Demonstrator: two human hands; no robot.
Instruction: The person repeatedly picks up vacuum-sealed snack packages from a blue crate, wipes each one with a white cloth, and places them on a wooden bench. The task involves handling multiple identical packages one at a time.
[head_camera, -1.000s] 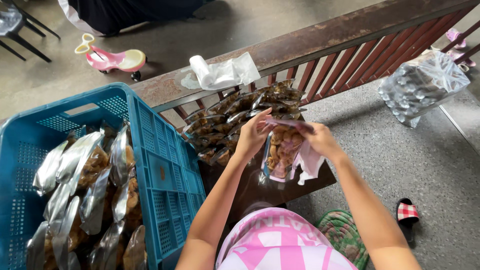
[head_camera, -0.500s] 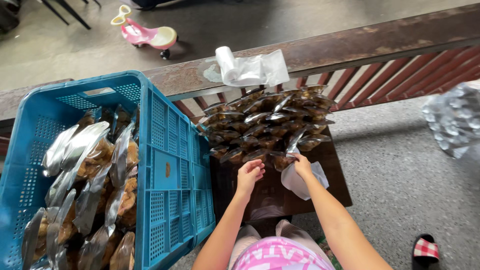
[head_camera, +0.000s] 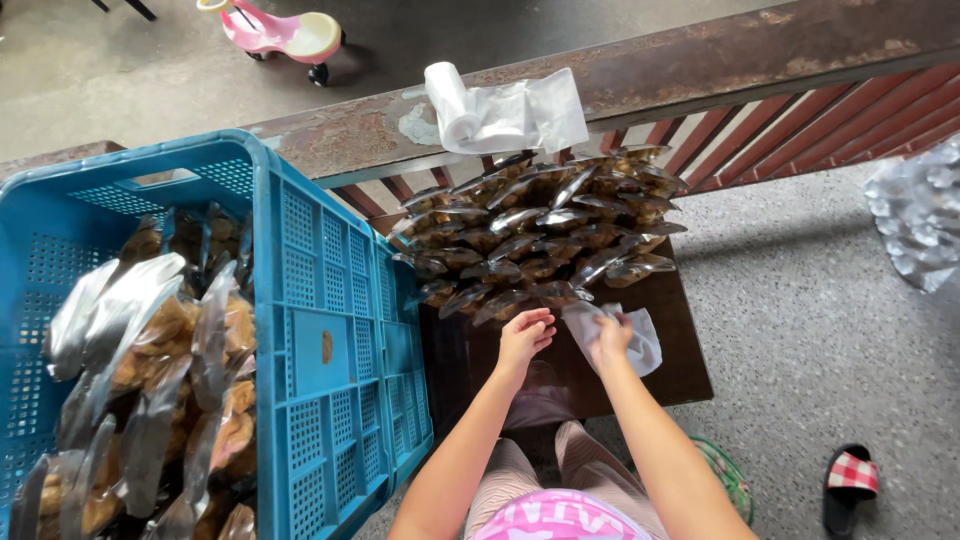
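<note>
My right hand (head_camera: 610, 338) pinched an empty clear bag (head_camera: 622, 335) at the desk's (head_camera: 668, 375) near edge, fingers closed on the plastic. My left hand (head_camera: 524, 335) hovered just beside it, fingers loosely curled, holding nothing. Filled packets (head_camera: 535, 230) lay stacked just beyond; blue crate (head_camera: 325, 330) on the left.

**A home porch turned into a small snack-packing spot**

This looks like the veranda of a house, used for small-scale food packing. The floor (head_camera: 820, 330) is speckled grey concrete, edged on the far side by a worn, rust-stained rail (head_camera: 700, 60) over red slats. Beyond it a pink child's ride-on toy (head_camera: 275, 30) stands on bare ground, and a checked sandal (head_camera: 850, 485) lies near right. A low dark wooden table (head_camera: 670, 370) carries rows of sealed snack bags (head_camera: 540, 235); a blue plastic crate (head_camera: 330, 340) on the left holds more.
</note>
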